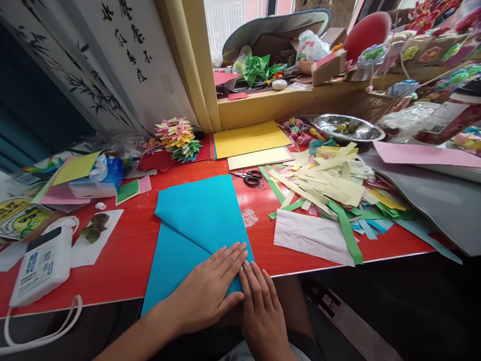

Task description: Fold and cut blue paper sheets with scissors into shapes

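The blue paper [199, 210] lies at the centre of my view, partly folded over on itself, its lower-left corner reaching past the front edge of the red bench [124, 240]. I see the left hand [210, 281] laid flat on it, fingers stretched out and nearly together, gripping nothing. The right hand [263, 306] sits just beside, fingers extended and close together at the paper's right edge; its thumb is out of my sight, and I make out nothing held in it. Just right of the paper's top, the scissors [252, 178] lie near a heap of paper strips [319, 183], which crowds the right half of the bench with a white tissue [313, 238] in front. A grey board [424, 200] juts past the bench edge at right, a pink sheet [428, 154] partly covering it. Yellow paper [251, 138] lies beyond the scissors, and a white box [43, 265] with a cord stands at lower left. My hands cover the paper's lower right portion, both forearms are cut off at the bottom, and I can't make out what lies in the dark below the bench.
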`<state>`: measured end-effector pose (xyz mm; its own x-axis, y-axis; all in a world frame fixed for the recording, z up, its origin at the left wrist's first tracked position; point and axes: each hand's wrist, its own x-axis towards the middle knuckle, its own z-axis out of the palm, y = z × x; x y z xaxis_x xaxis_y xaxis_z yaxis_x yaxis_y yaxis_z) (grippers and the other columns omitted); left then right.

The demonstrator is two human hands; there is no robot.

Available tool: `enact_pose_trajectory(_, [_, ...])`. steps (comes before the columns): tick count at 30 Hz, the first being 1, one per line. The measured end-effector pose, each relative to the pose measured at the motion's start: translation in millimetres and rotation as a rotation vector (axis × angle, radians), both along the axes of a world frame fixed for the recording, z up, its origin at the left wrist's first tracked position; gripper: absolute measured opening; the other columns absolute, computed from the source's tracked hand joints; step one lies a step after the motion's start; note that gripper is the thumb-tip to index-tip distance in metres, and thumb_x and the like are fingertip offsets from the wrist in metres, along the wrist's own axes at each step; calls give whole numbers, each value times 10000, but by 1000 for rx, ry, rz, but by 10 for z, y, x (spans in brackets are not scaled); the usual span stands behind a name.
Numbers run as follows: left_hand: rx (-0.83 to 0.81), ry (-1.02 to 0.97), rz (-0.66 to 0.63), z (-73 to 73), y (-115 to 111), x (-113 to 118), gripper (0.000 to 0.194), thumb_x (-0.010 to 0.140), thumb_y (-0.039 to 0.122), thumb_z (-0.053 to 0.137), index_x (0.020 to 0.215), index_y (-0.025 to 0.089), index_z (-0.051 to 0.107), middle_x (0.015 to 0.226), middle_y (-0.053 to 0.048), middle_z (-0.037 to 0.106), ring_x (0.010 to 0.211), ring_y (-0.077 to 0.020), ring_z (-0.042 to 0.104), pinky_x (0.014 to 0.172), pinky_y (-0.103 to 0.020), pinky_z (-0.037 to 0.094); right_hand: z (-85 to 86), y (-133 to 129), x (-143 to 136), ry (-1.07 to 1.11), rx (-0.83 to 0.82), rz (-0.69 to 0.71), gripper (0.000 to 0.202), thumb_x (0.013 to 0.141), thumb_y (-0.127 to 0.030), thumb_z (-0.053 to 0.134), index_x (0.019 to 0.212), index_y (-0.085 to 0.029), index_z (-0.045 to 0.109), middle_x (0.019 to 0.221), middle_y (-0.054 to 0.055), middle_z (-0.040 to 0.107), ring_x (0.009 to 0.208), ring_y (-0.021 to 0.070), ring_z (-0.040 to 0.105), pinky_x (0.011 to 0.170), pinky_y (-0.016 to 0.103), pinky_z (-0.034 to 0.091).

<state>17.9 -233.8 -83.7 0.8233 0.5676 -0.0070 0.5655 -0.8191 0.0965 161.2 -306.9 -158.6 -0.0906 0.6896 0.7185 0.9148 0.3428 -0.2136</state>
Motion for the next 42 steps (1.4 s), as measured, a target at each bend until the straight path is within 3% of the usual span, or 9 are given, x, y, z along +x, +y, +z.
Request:
enact_pose_trajectory(5, [-45, 41, 10, 16, 33, -140, 589, 936, 411, 313, 1452, 216, 108, 1496, -43, 194, 1370, -185, 224, 1114, -366, 273, 33, -19, 21, -18, -11, 6, 347, 903, -102, 359, 1176, -72, 570, 1189, 105, 621, 1177, 198, 517, 1067, 345, 312])
enact_pose_trajectory(10, [-5, -14, 403, -48, 520, -751, 557, 950, 401, 237, 1453, 235, 65, 1513, -56, 156, 1381, -210, 187, 1098, -429, 279, 61, -41, 76, -53, -58, 41, 356, 900, -108, 383, 1214, -104, 551, 1247, 81, 587, 1207, 195, 494, 1080, 339, 289])
enact_pose_trajectory(14, [-5, -34, 576, -91, 767, -1154, 566, 946, 431, 185, 1453, 201, 82, 1517, -69, 133, 1386, -202, 156, 1117, -422, 224, 48, -71, 134, -62, -62, 72, 350, 906, -123, 395, 1221, -116, 548, 1261, 69, 578, 1214, 194, 487, 1093, 333, 264])
enact_pose_trajectory(20, [77, -25, 741, -205, 987, -1424, 589, 944, 414, 169, 1441, 98, 150, 1495, -123, 192, 1374, -237, 207, 1102, -455, 245, 124, -172, 370, -124, -116, 195, 400, 877, -136, 458, 1274, -107, 501, 1294, 69, 550, 1218, 214, 482, 1123, 351, 204])
enact_pose_trajectory(23, [196, -79, 789, -199, 969, -1437, 597, 945, 389, 206, 1431, 44, 173, 1484, -163, 224, 1368, -263, 229, 1092, -459, 271, 212, -235, 557, -41, -187, 318, 400, 864, -114, 469, 1261, -147, 503, 1239, 47, 594, 1212, 202, 489, 1089, 336, 291])
enact_pose_trajectory(26, [424, -162, 656, -141, 825, -1363, 500, 949, 307, 269, 1379, 63, 339, 1397, -160, 411, 1319, -247, 343, 1085, -419, 309, 356, -290, 764, 144, -214, 421, 370, 855, -69, 455, 1191, -203, 530, 1105, 23, 662, 1100, 169, 577, 988, 297, 428])
enact_pose_trajectory(31, [536, -36, 160, -4, 486, -1026, 407, 937, 198, 355, 1328, 105, 422, 1331, -122, 502, 1248, -213, 446, 1004, -345, 422, 829, -72, 1033, 306, -354, 445, 296, 884, -128, 463, 1129, -264, 558, 1018, 4, 681, 966, 140, 627, 814, 227, 508])
enact_pose_trajectory(37, [748, 121, -211, 114, 413, -766, 319, 882, 68, 428, 1170, 84, 565, 1111, -107, 657, 1014, -232, 616, 883, -363, 489, 1326, 1193, 1015, 254, -800, 492, 302, 944, -323, 374, 1100, -223, 612, 1095, 22, 661, 1008, 151, 612, 839, 240, 485])
enact_pose_trajectory(42, [818, 59, -342, 175, 464, -784, 242, 862, 74, 473, 1061, 64, 610, 985, -114, 683, 897, -222, 633, 731, -336, 503, 1160, 2168, 889, 30, -823, 186, 239, 886, -280, 516, 1048, -143, 626, 1063, 80, 639, 966, 213, 603, 832, 344, 480])
